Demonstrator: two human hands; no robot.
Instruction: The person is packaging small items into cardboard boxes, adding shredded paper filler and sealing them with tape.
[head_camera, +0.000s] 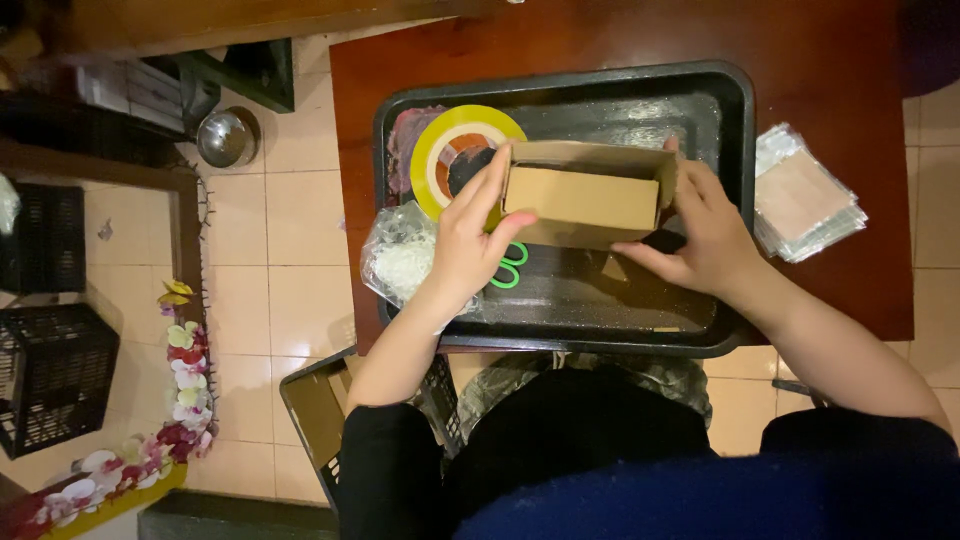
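A small brown cardboard box (583, 200) with its top open is held over a black tray (735, 110). My left hand (468, 240) grips the box's left end, with fingers over the edge. At the box's right end my right hand (705, 232) holds its side and lower corner. A yellow roll of tape (432, 150) lies in the tray just behind my left hand. Green scissor handles (512, 270) peek out under the box. A clear plastic bag of white material (398, 262) lies at the tray's left edge, under my left wrist.
The tray rests on a dark red wooden table (830, 50). A stack of clear-wrapped flat packets (806, 198) lies right of the tray. On the tiled floor at left are a metal bowl (226, 137), black crates (55, 372) and artificial flowers (185, 385).
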